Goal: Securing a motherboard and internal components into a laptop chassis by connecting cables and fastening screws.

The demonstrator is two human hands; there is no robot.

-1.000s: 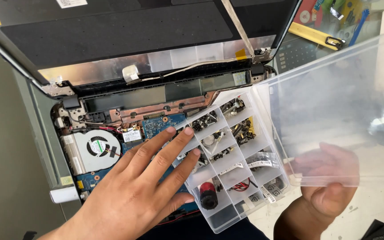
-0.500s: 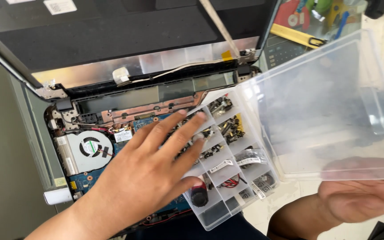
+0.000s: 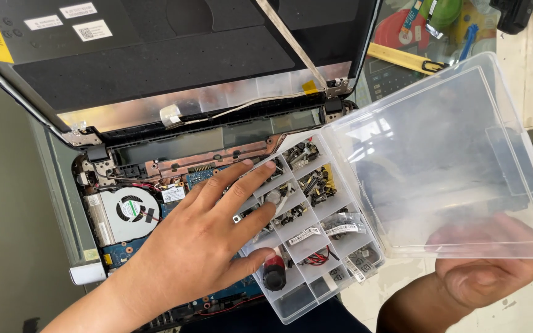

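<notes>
A clear plastic compartment box (image 3: pixel 316 243) lies on an opened laptop chassis (image 3: pixel 155 203), its cells holding screws, small metal parts and labelled bags. My left hand (image 3: pixel 208 237) rests flat with fingers spread, its fingertips over the box's left compartments and its palm over the blue circuit board. My right hand (image 3: pixel 488 274) sits under the box's open clear lid (image 3: pixel 445 160), propping it up from below; part of the hand shows blurred through the plastic.
A cooling fan (image 3: pixel 124 213) sits at the chassis's left. The laptop's screen back (image 3: pixel 155 55) leans open at the top. A yellow-handled tool (image 3: pixel 399 58) and coloured items lie at the upper right. A black round part (image 3: pixel 274 274) lies in one lower cell.
My left hand has shifted right so its fingers reach further over the box compartments. My right hand has moved right and lower under the lid, and the lid has opened wider.
</notes>
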